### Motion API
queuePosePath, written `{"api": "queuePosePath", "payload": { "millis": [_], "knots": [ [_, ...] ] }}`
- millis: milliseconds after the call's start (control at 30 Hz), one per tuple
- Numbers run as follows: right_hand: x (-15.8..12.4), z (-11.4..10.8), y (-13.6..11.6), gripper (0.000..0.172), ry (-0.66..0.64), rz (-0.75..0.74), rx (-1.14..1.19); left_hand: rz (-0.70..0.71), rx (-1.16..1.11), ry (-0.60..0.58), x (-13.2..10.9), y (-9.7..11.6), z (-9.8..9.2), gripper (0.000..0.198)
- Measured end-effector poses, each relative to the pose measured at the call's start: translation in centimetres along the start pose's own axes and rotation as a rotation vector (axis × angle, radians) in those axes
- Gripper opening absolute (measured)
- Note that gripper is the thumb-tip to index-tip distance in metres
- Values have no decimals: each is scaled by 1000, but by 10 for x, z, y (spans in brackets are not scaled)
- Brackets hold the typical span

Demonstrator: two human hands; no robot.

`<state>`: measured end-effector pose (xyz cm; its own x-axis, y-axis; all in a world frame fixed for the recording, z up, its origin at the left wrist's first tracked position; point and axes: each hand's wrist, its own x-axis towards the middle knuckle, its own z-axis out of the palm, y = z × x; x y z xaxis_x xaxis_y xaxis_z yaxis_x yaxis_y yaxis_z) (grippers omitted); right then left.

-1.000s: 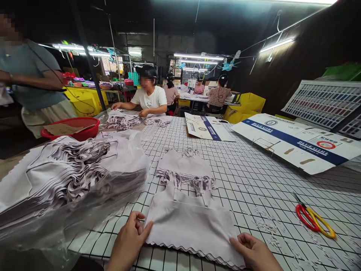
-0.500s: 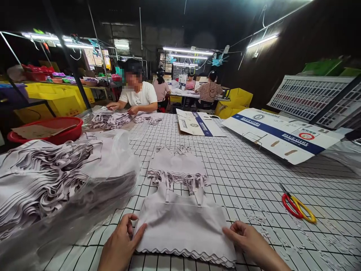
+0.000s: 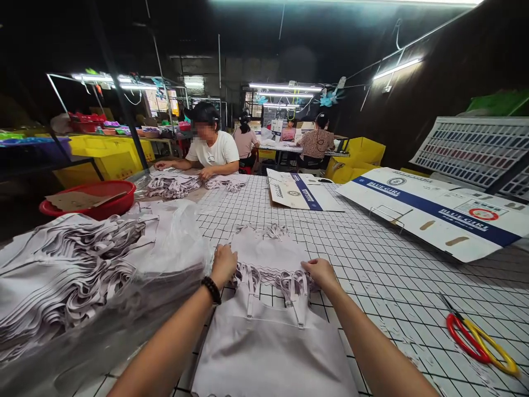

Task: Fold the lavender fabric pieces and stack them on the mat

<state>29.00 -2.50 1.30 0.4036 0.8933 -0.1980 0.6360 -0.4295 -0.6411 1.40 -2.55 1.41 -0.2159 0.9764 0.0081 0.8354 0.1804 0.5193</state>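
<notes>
My left hand is closed at the left hem corner of the farther pale lilac camisole stack. At its right hem corner, my right hand pinches with thumb and fingers. Closer to me lies another camisole, flat, its straps pointing away and reaching up to the farther stack's scalloped hem. My forearms pass on either side of it. A dark beaded bracelet circles my left wrist.
A big camisole pile partly under clear plastic fills the left. Scissors and thread scraps lie right, beyond them flattened cartons. A red basin sits back left. A co-worker handles garments across the gridded table.
Both hands have moved forward from the sides of the near camisole to the farther stack's hem corners. The view has shifted, so the scissors appear lower and farther right.
</notes>
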Motion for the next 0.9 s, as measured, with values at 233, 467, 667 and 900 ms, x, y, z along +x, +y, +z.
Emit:
{"api": "queuePosePath", "payload": {
  "millis": [233, 467, 667, 900],
  "knots": [
    [7, 2, -2, 20, 18, 36, 19, -166, -116, -26, 15, -5, 3, 40],
    [9, -1, -8, 17, -100, 131, 319, -178, -179, -82, 21, -2, -4, 22],
    [11, -11, -15, 26, -340, 306, 511, -183, -359, -19, 30, 4, -9, 17],
    [17, -34, -33, 20, -356, 329, 782, -300, -803, 20, 36, 20, -20, 15]
  ]
}}
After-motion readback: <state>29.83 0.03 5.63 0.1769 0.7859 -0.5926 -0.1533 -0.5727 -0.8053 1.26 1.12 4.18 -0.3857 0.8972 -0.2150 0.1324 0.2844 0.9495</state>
